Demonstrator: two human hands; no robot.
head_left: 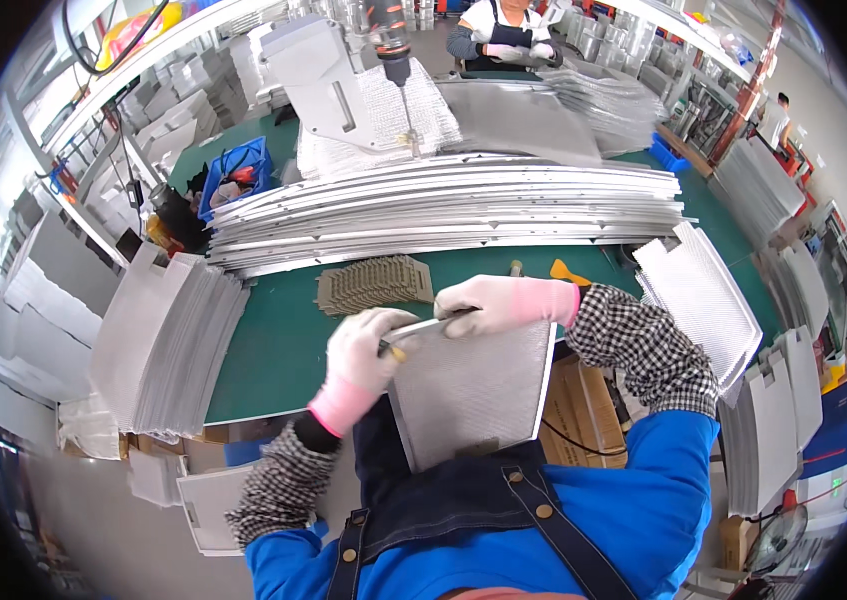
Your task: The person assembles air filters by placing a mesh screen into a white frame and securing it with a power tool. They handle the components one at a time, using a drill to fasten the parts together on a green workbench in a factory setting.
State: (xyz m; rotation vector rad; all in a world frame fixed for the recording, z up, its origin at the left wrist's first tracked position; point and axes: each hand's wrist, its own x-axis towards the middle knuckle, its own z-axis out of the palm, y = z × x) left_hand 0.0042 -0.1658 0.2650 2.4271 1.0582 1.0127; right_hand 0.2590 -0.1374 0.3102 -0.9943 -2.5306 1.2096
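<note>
A framed grey mesh panel point(473, 395) stands tilted against my lap at the near edge of the green table. My left hand point(355, 362), in a white glove with a pink cuff, is closed at the panel's upper left corner. Something small and yellow point(398, 354) shows by its fingers; I cannot make out what it is. My right hand point(498, 304), gloved alike, grips the upper edge from above, its fingers bent over the rim. Just beyond the hands lies a row of small tan slotted pieces point(373, 284). A yellow scraper-like piece point(568, 272) rests right of them.
Long silvery strips point(443, 215) are piled across the green table point(273, 350). Panel stacks stand left point(168, 340) and right point(698, 300). A power screwdriver point(395, 60) hangs above, near a blue bin point(235, 175). A cardboard box point(583, 415) sits below; another person point(508, 40) works opposite.
</note>
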